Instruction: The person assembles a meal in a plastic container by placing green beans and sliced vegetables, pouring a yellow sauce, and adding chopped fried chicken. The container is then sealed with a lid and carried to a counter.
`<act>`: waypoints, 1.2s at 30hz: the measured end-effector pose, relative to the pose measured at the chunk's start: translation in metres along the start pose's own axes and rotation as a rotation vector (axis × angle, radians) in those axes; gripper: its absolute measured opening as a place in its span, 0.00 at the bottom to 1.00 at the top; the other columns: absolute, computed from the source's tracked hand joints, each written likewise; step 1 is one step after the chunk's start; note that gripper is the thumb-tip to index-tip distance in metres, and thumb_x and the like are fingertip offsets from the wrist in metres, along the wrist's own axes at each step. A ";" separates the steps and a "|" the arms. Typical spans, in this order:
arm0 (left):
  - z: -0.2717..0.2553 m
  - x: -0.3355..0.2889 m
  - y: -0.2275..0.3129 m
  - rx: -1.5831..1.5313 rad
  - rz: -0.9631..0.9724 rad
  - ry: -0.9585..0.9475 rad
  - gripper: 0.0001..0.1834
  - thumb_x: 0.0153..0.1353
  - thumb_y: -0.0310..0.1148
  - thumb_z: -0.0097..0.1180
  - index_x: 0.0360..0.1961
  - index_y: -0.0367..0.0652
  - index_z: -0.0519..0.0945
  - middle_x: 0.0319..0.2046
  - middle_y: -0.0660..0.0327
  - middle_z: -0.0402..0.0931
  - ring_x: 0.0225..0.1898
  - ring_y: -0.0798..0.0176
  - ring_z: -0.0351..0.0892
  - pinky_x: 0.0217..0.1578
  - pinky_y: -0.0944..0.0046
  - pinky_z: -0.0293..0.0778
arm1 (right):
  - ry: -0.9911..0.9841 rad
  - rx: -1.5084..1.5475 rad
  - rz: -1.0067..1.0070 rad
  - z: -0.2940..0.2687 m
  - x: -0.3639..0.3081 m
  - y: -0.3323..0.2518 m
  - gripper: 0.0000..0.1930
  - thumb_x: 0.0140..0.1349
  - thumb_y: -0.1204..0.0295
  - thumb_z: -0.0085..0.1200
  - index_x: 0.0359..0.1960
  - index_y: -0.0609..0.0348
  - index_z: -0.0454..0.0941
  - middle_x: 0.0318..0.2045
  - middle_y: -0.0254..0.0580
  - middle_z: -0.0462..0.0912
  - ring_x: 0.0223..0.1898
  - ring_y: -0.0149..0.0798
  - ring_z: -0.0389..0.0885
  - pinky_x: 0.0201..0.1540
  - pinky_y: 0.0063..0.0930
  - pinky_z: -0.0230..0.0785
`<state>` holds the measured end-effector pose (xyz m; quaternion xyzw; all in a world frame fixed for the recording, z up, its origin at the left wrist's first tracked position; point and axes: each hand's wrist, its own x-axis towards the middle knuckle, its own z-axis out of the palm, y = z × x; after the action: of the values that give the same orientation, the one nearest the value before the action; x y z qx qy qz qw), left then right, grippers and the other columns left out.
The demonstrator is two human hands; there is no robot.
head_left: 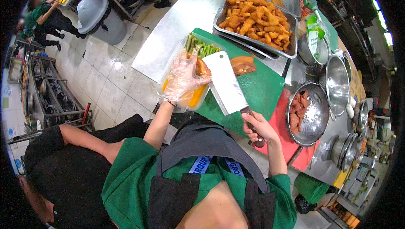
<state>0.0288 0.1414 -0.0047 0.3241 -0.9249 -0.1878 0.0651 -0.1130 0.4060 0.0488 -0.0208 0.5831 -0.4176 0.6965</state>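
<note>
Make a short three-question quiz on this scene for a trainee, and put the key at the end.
1. Which hand is holding the cleaver?
2. True or false: both of the person's hands are gloved.
3. Fill the gap: the metal tray beyond the green cutting board is heaped with ____ pieces of food.

Key
1. The right hand.
2. False: the left hand wears a clear glove, while the right is bare.
3. Golden-brown.
</note>
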 end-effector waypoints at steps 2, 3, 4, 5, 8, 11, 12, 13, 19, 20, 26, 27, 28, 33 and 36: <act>0.003 -0.001 0.000 -0.019 -0.003 0.010 0.53 0.44 0.63 0.63 0.62 0.33 0.64 0.61 0.34 0.57 0.64 0.35 0.54 0.65 0.49 0.51 | 0.029 0.017 -0.014 -0.006 -0.010 0.006 0.15 0.67 0.58 0.49 0.33 0.53 0.60 0.16 0.32 0.66 0.10 0.21 0.58 0.09 0.17 0.51; 0.005 -0.001 0.001 -0.003 0.002 0.016 0.53 0.44 0.62 0.63 0.63 0.33 0.63 0.61 0.34 0.56 0.64 0.35 0.53 0.65 0.48 0.50 | 0.048 0.044 0.000 -0.009 -0.015 0.009 0.14 0.67 0.58 0.49 0.35 0.52 0.61 0.15 0.32 0.66 0.10 0.21 0.58 0.09 0.17 0.51; 0.007 -0.001 0.001 0.013 0.018 0.043 0.54 0.43 0.62 0.63 0.63 0.33 0.63 0.62 0.34 0.56 0.64 0.35 0.53 0.65 0.47 0.49 | 0.049 0.055 -0.040 -0.011 -0.020 0.013 0.13 0.67 0.58 0.49 0.35 0.51 0.61 0.15 0.32 0.65 0.09 0.22 0.57 0.08 0.17 0.50; 0.009 -0.001 0.001 0.036 0.031 0.067 0.54 0.43 0.62 0.63 0.63 0.33 0.62 0.62 0.34 0.55 0.65 0.35 0.52 0.65 0.46 0.48 | 0.079 0.074 -0.055 -0.013 -0.026 0.017 0.12 0.67 0.58 0.48 0.35 0.50 0.62 0.15 0.33 0.65 0.09 0.22 0.57 0.08 0.17 0.48; 0.012 -0.003 0.004 0.054 0.035 0.108 0.54 0.42 0.60 0.65 0.64 0.35 0.61 0.63 0.35 0.54 0.65 0.34 0.52 0.65 0.44 0.46 | 0.113 0.180 -0.071 -0.022 -0.041 0.027 0.10 0.68 0.61 0.47 0.38 0.50 0.62 0.15 0.32 0.65 0.09 0.22 0.57 0.08 0.16 0.49; 0.004 0.000 0.008 0.050 0.054 0.062 0.55 0.43 0.61 0.64 0.67 0.39 0.57 0.65 0.39 0.50 0.66 0.36 0.47 0.65 0.41 0.43 | 0.162 0.286 -0.099 -0.031 -0.054 0.040 0.09 0.69 0.62 0.47 0.39 0.50 0.63 0.14 0.32 0.65 0.09 0.22 0.57 0.09 0.17 0.49; -0.002 0.004 0.009 0.049 0.071 0.070 0.55 0.43 0.61 0.64 0.67 0.39 0.57 0.66 0.39 0.50 0.66 0.35 0.47 0.65 0.41 0.43 | 0.183 0.270 -0.132 -0.034 -0.057 0.044 0.09 0.69 0.62 0.47 0.39 0.50 0.64 0.14 0.32 0.65 0.09 0.22 0.57 0.09 0.17 0.50; -0.011 0.013 0.009 0.044 0.122 0.114 0.52 0.46 0.60 0.62 0.67 0.41 0.58 0.66 0.39 0.49 0.66 0.34 0.48 0.66 0.42 0.43 | 0.210 0.262 -0.157 -0.036 -0.059 0.048 0.09 0.69 0.62 0.47 0.39 0.50 0.64 0.15 0.32 0.65 0.09 0.22 0.57 0.09 0.17 0.50; -0.070 0.137 0.040 0.116 0.437 0.459 0.32 0.53 0.47 0.61 0.57 0.46 0.72 0.58 0.49 0.67 0.60 0.46 0.63 0.61 0.51 0.58 | 0.470 0.118 -0.182 -0.046 -0.070 0.075 0.10 0.68 0.63 0.48 0.37 0.53 0.63 0.14 0.31 0.65 0.10 0.23 0.61 0.10 0.19 0.53; -0.074 0.155 0.050 0.151 0.421 0.448 0.27 0.55 0.46 0.60 0.55 0.46 0.74 0.55 0.53 0.71 0.58 0.50 0.67 0.59 0.55 0.61 | 0.498 0.121 -0.194 -0.044 -0.072 0.081 0.10 0.68 0.63 0.48 0.37 0.53 0.63 0.14 0.31 0.65 0.10 0.23 0.61 0.10 0.19 0.53; -0.013 0.157 0.116 0.136 0.710 -0.153 0.17 0.57 0.46 0.55 0.29 0.42 0.78 0.27 0.50 0.77 0.34 0.48 0.78 0.37 0.50 0.73 | 0.667 0.187 -0.256 -0.036 -0.068 0.112 0.11 0.67 0.62 0.49 0.34 0.53 0.63 0.12 0.29 0.64 0.10 0.23 0.62 0.10 0.20 0.53; 0.005 0.140 0.118 0.233 0.748 -0.205 0.19 0.55 0.47 0.58 0.30 0.39 0.77 0.27 0.48 0.76 0.34 0.47 0.78 0.37 0.49 0.73 | 0.688 0.198 -0.256 -0.035 -0.065 0.115 0.11 0.67 0.62 0.49 0.35 0.54 0.64 0.12 0.28 0.64 0.09 0.22 0.61 0.10 0.20 0.53; 0.023 0.136 0.123 0.326 0.713 -0.395 0.26 0.48 0.51 0.64 0.32 0.35 0.77 0.29 0.47 0.77 0.37 0.47 0.78 0.40 0.50 0.74 | 0.698 0.173 -0.279 -0.035 -0.061 0.118 0.11 0.67 0.62 0.49 0.35 0.54 0.64 0.12 0.27 0.64 0.09 0.22 0.61 0.10 0.20 0.53; 0.087 0.116 0.132 0.320 0.305 -0.265 0.30 0.35 0.49 0.72 0.35 0.36 0.82 0.38 0.48 0.79 0.39 0.47 0.80 0.41 0.52 0.78 | 0.805 0.011 -0.366 -0.037 -0.041 0.125 0.11 0.66 0.63 0.50 0.35 0.58 0.69 0.12 0.30 0.68 0.10 0.24 0.65 0.11 0.24 0.56; 0.099 0.084 0.135 0.178 0.471 -0.315 0.33 0.34 0.48 0.72 0.39 0.34 0.80 0.37 0.49 0.78 0.40 0.46 0.80 0.41 0.51 0.78 | 0.916 -0.239 -0.438 -0.042 -0.032 0.125 0.14 0.66 0.62 0.50 0.33 0.63 0.70 0.13 0.38 0.72 0.13 0.32 0.72 0.16 0.32 0.61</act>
<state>-0.1380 0.2162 -0.0430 0.0721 -0.9862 -0.1337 -0.0660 -0.0766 0.5260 -0.0037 -0.0368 0.8538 -0.4501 0.2589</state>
